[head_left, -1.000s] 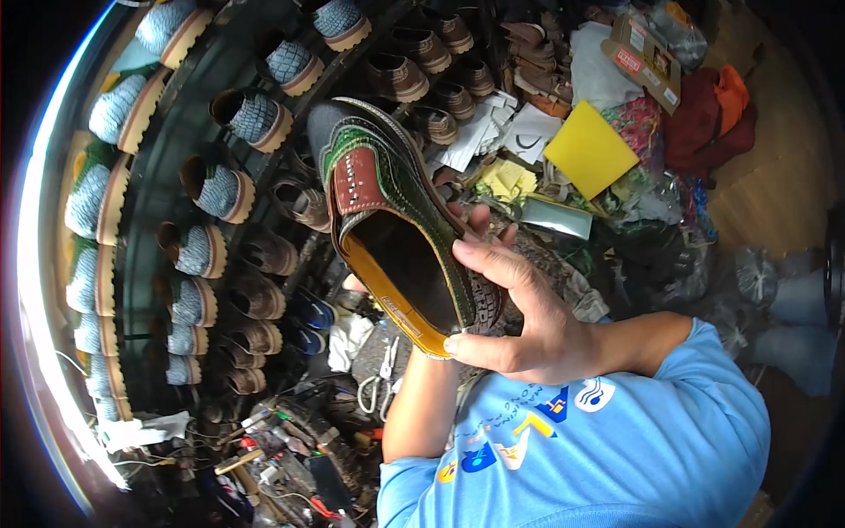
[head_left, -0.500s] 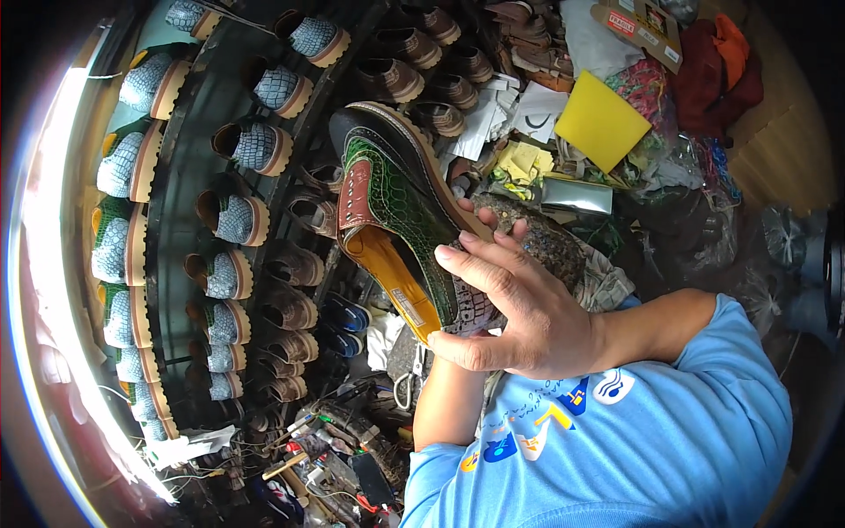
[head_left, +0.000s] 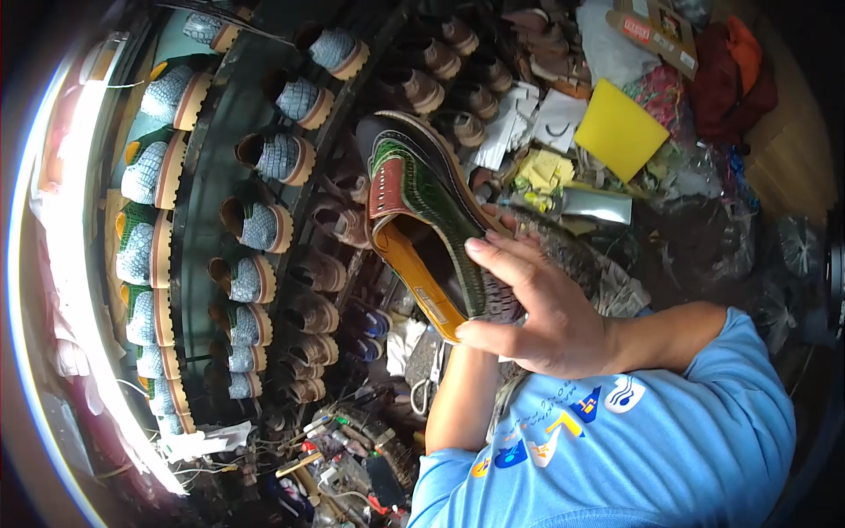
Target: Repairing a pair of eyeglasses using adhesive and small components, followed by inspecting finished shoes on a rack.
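A low shoe (head_left: 440,211) is held up in front of me, its dark toe pointing away. It has green textured sides, a reddish-brown eyelet panel, a grey scaly heel and a yellow-tan insole. My right hand (head_left: 550,317) grips the heel end, thumb at the collar's rear rim and fingers along the side. My left forearm rises from below and passes behind the shoe. Most of my left hand (head_left: 510,222) is hidden there; fingertips that appear to be its own show past the sole edge, closed around the shoe from beneath.
Racks at the left carry rows of similar shoes (head_left: 255,222). Brown shoes (head_left: 422,92) stand farther back. A yellow square sheet (head_left: 620,130), papers and plastic bags lie at the far right. Scissors (head_left: 422,396) and cluttered tools (head_left: 352,458) lie near the lower middle.
The whole scene, shoe and hands included, sits a little farther right and lower in the picture. The right hand keeps its hold on the heel end.
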Demonstrator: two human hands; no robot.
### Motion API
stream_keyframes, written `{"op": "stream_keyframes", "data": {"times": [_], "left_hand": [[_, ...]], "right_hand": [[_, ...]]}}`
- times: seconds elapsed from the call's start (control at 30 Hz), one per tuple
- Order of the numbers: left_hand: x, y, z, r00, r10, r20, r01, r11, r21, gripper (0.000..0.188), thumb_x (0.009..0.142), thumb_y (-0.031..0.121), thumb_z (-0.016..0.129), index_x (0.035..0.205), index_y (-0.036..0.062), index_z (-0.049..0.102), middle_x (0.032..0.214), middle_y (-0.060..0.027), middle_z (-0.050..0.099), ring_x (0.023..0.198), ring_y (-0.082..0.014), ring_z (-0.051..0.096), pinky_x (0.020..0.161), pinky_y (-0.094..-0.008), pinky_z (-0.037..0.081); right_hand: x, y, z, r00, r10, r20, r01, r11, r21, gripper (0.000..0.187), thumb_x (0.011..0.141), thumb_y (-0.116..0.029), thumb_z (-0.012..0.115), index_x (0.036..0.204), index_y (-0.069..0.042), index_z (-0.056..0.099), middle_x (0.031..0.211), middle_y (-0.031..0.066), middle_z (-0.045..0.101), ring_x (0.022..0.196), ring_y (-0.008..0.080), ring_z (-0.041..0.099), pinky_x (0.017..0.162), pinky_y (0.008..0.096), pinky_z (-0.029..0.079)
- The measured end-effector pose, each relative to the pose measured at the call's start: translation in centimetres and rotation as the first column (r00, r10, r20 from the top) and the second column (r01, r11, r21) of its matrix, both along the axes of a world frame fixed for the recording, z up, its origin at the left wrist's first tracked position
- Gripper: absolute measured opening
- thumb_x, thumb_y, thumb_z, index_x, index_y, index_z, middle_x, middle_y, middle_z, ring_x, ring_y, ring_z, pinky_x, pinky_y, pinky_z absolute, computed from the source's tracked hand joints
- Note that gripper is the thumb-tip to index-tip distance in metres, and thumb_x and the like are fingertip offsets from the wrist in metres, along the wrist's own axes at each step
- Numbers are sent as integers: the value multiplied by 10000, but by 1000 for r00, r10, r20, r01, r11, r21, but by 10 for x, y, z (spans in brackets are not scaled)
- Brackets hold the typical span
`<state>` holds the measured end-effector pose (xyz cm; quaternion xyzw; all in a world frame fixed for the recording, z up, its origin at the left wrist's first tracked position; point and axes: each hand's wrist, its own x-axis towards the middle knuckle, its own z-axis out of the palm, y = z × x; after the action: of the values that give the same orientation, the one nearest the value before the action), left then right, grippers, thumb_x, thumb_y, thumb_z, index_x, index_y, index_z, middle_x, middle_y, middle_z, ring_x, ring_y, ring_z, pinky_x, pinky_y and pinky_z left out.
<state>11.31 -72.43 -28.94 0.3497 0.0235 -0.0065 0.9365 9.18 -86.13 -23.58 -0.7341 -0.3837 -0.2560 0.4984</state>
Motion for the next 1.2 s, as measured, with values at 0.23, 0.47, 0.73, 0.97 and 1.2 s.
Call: {"op": "stream_keyframes", "data": {"times": [0.23,0.47,0.73,0.97,1.2], "left_hand": [[50,-18,48,983,-161,-84,149,980,-132,1022,892,847,377,1560,75,347,1458,-191,538,1255,-327,595,1073,-464,495],[-40,21,8,988,-103,-114,126,967,223,876,930,551,664,1620,219,239,1543,-103,402,1352,-357,494,1086,-514,435],[-147,40,-1,949,80,-306,32,939,342,817,931,308,694,1601,83,286,1596,-174,350,1408,-388,443,1122,-515,401],[-168,42,-5,933,192,-306,-37,894,447,817,951,240,673,1605,33,228,1595,-192,332,1334,-392,512,1054,-516,495],[-147,40,11,888,108,-447,158,842,517,561,948,-25,635,1486,51,491,1285,-126,634,1104,-192,629,937,-307,529]], "right_hand": [[52,-38,-15,988,-150,17,140,952,272,698,639,-147,966,1147,-112,489,1408,348,457,1294,506,516,1072,535,446],[228,-33,12,950,-254,181,218,956,197,764,584,-144,959,1210,-94,526,1393,247,523,1278,416,543,1073,463,444],[412,-10,15,949,-301,96,284,946,159,728,578,-203,920,1200,-93,559,1223,153,602,1166,349,592,995,421,478],[468,23,24,959,-280,51,269,950,162,821,556,-251,931,1253,-82,532,1249,179,591,1183,362,588,1012,428,477],[384,5,7,920,-241,310,225,971,85,135,767,-132,774,856,-60,702,938,106,661,980,320,640,838,432,508]]}}
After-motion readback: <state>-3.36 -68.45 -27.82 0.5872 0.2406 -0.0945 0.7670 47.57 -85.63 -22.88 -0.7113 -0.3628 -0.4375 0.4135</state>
